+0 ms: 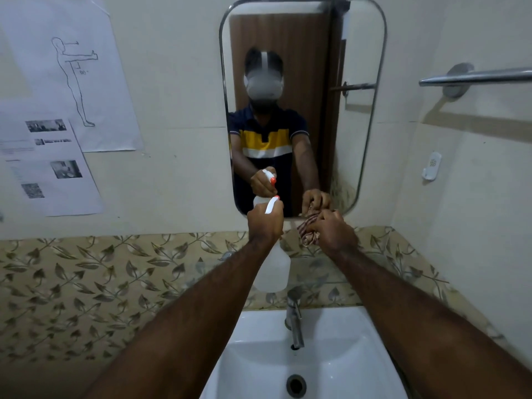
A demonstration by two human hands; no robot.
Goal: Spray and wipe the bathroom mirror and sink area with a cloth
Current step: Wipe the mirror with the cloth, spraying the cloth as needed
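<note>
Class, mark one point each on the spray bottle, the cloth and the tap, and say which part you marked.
spray bottle [273, 272]: head view, on its translucent body.
cloth [308, 234]: head view, on its bunched striped folds.
tap [294, 318]: head view, on its metal spout.

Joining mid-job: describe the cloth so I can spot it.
Find the rounded mirror above the white sink. Near its bottom right corner, the right hand grips the bunched cloth. It is striped reddish and pale, unlike the translucent white spray bottle the left hand holds.
</note>
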